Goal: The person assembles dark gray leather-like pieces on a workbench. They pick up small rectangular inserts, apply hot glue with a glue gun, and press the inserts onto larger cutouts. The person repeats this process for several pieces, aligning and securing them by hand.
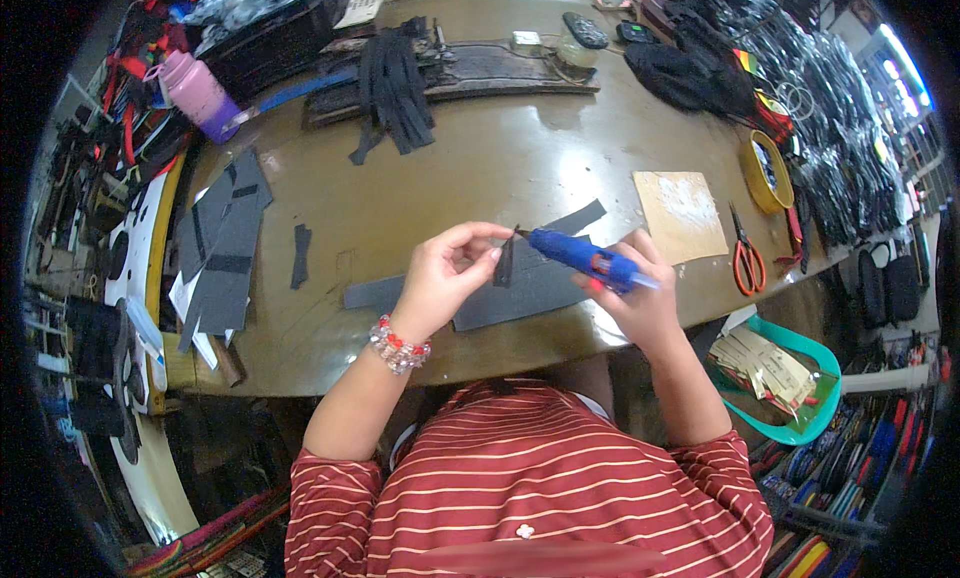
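Note:
In my right hand (638, 290) is a blue hot glue gun (585, 255), its nozzle pointing left and a clear glue stick showing at its back end. The nozzle tip meets or nearly meets the top of a small black strip (505, 263). My left hand (457, 275) pinches that strip between thumb and fingers; a beaded bracelet (398, 348) circles the wrist. Beneath both hands, flat dark grey pieces of sheet material (520, 300) lie on the table, partly covered by the left hand.
Grey offcuts (225, 263) are piled at left, near a pink-purple bottle (200, 96). Black strips (395, 88) drape over a dark board (500, 70) at the back. To the right are glue-smeared cardboard (682, 218), orange-handled scissors (746, 263), a yellow bowl (768, 173) and a teal basin (825, 363).

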`<move>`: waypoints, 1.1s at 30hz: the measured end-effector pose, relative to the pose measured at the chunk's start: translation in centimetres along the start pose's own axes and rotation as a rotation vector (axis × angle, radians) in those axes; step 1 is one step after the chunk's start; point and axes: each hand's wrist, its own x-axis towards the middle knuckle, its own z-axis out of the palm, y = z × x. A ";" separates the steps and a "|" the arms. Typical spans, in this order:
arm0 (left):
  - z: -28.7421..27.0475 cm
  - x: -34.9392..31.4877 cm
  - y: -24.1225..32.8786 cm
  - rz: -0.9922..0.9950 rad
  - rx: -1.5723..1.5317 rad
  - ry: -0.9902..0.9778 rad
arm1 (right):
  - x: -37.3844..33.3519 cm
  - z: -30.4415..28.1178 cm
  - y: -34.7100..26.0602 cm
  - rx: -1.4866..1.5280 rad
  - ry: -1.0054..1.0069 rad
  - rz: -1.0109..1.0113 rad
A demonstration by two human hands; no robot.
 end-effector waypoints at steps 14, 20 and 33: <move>1.5 -1.7 -0.4 -0.167 -0.504 -0.082 | -6.8 -1.2 11.2 -0.263 0.793 0.425; 3.4 -2.9 -0.3 -0.232 -0.566 -0.147 | -4.0 5.1 1.1 1.420 -0.083 0.532; 1.8 -4.7 -1.1 -0.172 -0.352 -0.109 | -3.3 7.9 -0.9 1.826 -0.253 0.586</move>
